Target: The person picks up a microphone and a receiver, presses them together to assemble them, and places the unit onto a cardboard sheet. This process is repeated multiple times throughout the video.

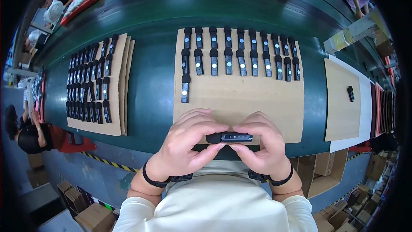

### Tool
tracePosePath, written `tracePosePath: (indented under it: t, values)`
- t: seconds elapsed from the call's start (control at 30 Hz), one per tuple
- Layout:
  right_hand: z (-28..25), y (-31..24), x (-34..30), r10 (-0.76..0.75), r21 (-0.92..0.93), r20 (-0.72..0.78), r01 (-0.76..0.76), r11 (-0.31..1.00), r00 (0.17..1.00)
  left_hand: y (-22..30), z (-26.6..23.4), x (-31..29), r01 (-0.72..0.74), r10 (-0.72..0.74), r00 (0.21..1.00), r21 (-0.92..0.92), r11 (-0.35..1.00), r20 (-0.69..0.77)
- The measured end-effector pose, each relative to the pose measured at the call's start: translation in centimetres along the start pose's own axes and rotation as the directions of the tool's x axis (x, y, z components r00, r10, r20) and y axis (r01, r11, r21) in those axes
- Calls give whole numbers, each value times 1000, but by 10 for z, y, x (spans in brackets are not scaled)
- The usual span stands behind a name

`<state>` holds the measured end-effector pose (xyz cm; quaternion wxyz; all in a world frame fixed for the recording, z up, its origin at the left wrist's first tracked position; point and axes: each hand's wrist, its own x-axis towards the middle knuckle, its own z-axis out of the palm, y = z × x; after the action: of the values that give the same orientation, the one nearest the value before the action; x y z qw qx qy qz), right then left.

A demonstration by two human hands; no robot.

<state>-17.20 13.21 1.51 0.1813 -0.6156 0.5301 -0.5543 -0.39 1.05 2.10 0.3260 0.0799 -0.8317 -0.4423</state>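
Just in front of my body I hold a small black clip-on microphone (237, 137) sideways, its round foam cap to the left. My left hand (182, 139) pinches the foam end between thumb and fingertips. My right hand (267, 144) grips the body's other end the same way, with a narrow face showing small marks turned up. Beyond my hands, a cardboard sheet (240, 96) carries two full rows of similar microphones (214, 62), foam ends away from me. A single microphone (185, 89) starts a third row at the left.
At the left, stacked cardboard (116, 77) bears several rows of microphones (107, 64). To the right, another cardboard sheet (339, 116) holds one microphone (351, 94). All lie on a green table (150, 81). A red tray (88, 2) stands far left; open cartons (328, 172) sit below right. Other people work nearby.
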Motion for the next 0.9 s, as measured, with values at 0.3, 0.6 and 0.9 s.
tracePosePath:
  t: [0.3,0.6,0.9]
  values:
    - [4,3,1,-74,-87,-36,71,994,997,2,-1,2,-27,25,1000,85,996,18]
    - [4,7,-2,-70,-63,-37,67,996,997,5,2,4,29,-29,1000,26,999,-8]
    - [1,2,-5,61,102,-105,-50,994,993,-7,12,0,79,-79,997,-8,997,-8]
